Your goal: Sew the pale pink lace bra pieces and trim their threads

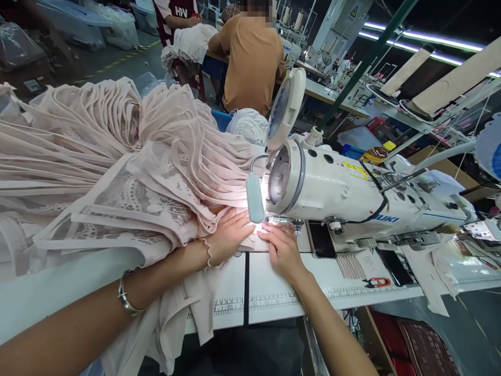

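A pale pink lace garment piece (156, 172) reaches from the big pile on the left to the needle area of a white sewing machine (324, 180). My left hand (229, 235) lies flat on this cloth, fingers stretched toward the machine, just left of the presser foot. From the right, my right hand (282, 249) rests its fingertips on the cloth edge beside the presser foot, thumb apart from the fingers. A small lit lamp (255, 198) hangs in front of the needle and hides it. Pink straps (172, 308) drape over the table's front edge.
Right of my right hand lie a phone (321, 240), a black device (393, 266) and red thread snips (378, 282). A printed ruler (274, 301) runs along the table front. Thread cones (407, 72) stand above. A person in a brown shirt (252, 62) sits beyond.
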`<state>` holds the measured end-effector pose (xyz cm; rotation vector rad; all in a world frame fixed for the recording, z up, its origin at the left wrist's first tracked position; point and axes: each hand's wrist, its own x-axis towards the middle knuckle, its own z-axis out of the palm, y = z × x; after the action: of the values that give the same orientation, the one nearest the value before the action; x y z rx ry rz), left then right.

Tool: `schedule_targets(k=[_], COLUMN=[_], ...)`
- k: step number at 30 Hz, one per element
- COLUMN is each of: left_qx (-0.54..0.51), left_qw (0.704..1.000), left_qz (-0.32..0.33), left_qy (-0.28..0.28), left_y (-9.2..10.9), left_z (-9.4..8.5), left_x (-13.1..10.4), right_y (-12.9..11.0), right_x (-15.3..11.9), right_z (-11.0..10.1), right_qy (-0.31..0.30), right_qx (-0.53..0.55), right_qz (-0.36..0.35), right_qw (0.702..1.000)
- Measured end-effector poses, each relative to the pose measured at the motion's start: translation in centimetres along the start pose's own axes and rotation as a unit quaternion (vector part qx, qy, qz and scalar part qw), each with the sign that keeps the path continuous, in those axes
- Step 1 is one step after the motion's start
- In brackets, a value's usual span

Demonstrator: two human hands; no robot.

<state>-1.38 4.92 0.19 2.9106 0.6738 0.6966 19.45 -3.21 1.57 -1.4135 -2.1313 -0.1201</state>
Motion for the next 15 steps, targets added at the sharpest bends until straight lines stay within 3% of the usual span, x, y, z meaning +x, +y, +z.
schedule_targets(k=[7, 15], left_qx=[0.043, 0.089], left_qw=[0.994, 0.988], left_qz=[-0.021, 0.052], left_qy=[0.098, 0.11], left_y=[0.6, 1.0], left_z=[0.0, -1.0], left_x=[0.5, 0.4], right_y=[0.0, 0.3], right_x=[0.1, 0.4], right_z=[0.3, 0.4], right_qy=[-0.031, -0.081], right_qx=[-0.021, -0.031], right_qz=[0.029, 0.055], right_qw=[0.999, 0.995])
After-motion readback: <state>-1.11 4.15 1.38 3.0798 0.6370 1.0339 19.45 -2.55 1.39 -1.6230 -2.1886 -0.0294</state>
